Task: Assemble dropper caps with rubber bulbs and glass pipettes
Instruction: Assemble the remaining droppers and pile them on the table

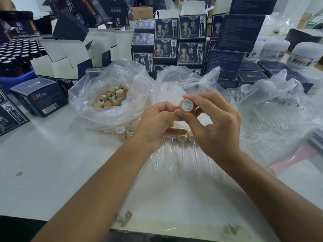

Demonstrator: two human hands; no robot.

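Here the right hand (215,123) pinches a cap (186,105) above mid-worktop (52,163), open end facing near, while the left hand (157,119) curls against it, contents hidden; the bulb should probably seat squarely before a pipette (182,159) goes in.

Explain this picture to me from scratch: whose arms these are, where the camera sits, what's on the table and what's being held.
There is no machine here. A person works with bare hands, and the single picture comes from a camera worn on their head, looking forward and down.

The left hand and right hand meet over a white table. Together they pinch one bamboo-coloured cap, its white-lined open end facing the camera.

Behind on the left, a clear bag holds loose caps. On the right, another bag holds glass pipettes. Under the hands lie finished droppers, caps with glass tubes pointing towards the person. Dark blue boxes are stacked at the back.
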